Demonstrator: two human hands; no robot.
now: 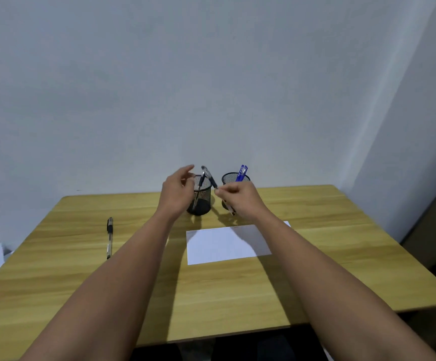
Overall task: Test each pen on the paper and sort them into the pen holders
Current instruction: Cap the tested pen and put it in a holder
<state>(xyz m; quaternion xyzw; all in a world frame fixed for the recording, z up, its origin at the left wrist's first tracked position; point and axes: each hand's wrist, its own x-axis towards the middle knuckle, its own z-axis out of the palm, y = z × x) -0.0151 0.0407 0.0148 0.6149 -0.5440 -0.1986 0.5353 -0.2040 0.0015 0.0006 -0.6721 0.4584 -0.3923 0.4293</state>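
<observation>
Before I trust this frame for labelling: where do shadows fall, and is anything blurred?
Head view: arm shadows cross the paper and table; the right hand and its pen look slightly motion-blurred; wide-angle bending at the edges.

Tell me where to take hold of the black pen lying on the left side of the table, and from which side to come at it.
Grip the black pen at mid-barrel, just below its dark cap end, pinching across its width from above. It lies flat on the table, its length running away from the person, with bare wood on both sides. The left hand looks open and is the nearer; the right hand already holds a pen.
</observation>
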